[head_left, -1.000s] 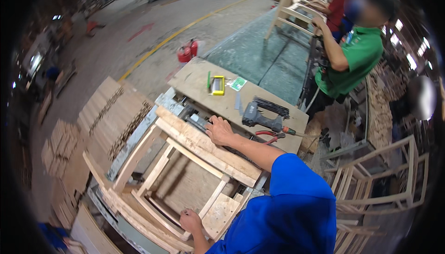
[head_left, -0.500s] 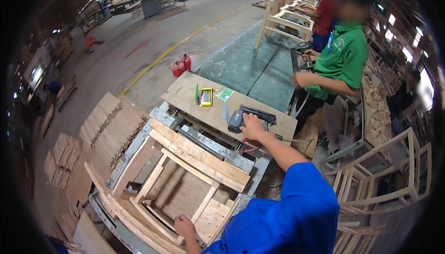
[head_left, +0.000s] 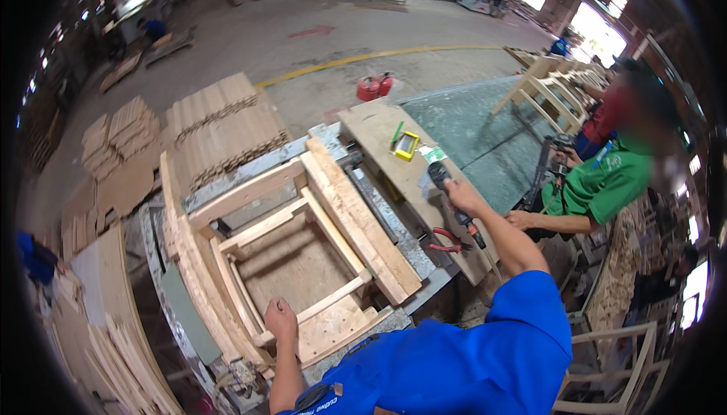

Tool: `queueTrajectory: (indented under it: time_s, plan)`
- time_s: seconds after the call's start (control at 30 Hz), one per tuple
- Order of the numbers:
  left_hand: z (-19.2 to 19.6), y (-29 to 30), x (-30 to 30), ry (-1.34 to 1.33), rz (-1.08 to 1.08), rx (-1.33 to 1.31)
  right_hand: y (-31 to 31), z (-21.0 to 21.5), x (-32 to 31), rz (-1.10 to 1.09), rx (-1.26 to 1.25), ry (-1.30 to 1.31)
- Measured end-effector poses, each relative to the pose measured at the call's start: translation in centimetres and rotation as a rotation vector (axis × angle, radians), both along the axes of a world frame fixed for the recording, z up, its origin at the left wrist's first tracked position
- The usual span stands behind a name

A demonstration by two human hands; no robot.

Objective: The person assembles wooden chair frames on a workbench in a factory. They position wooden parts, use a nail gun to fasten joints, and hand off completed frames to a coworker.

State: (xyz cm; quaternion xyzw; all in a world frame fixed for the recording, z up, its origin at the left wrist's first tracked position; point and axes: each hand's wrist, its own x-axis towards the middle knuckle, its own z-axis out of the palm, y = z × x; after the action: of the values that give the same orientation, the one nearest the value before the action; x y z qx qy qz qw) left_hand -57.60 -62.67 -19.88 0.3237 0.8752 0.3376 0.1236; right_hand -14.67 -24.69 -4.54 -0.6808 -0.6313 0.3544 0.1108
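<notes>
A pale wooden frame (head_left: 303, 226), like a chair seat frame, lies on a metal work stand in front of me. My left hand (head_left: 280, 318) rests as a fist on the frame's near rail. My right hand (head_left: 460, 197) grips a dark nail gun (head_left: 441, 176) on the plywood side table (head_left: 379, 131), to the right of the frame. Red-handled pliers (head_left: 447, 241) lie near my right forearm.
A yellow tape measure (head_left: 407, 145) and a green marker lie on the side table. Stacks of wooden slats (head_left: 219, 131) stand to the left. A person in a green shirt (head_left: 606, 184) works at the right, beside wooden chair frames. Red canisters (head_left: 373, 85) sit on the floor.
My right hand went from the frame's far rail to the nail gun and took hold of it. The view has swung to the left. My left hand has stayed on the near rail.
</notes>
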Motion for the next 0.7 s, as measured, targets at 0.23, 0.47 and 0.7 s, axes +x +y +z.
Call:
queueTrajectory:
  time_s: [0.23,0.47,0.7]
  plan:
    - [1.4,6.6,8.4,-0.825,-0.286,0.35,-6.2,11.1,-11.3,0.018,-0.43,0.426]
    - [10.5,11.2,14.3,-2.08,-0.311,0.6,-9.3,7.6,-25.4,0.09,-0.865,0.158]
    - [4.4,11.7,13.7,-2.477,0.126,0.593,-7.5,-2.4,-32.7,-0.073,-1.301,0.03]
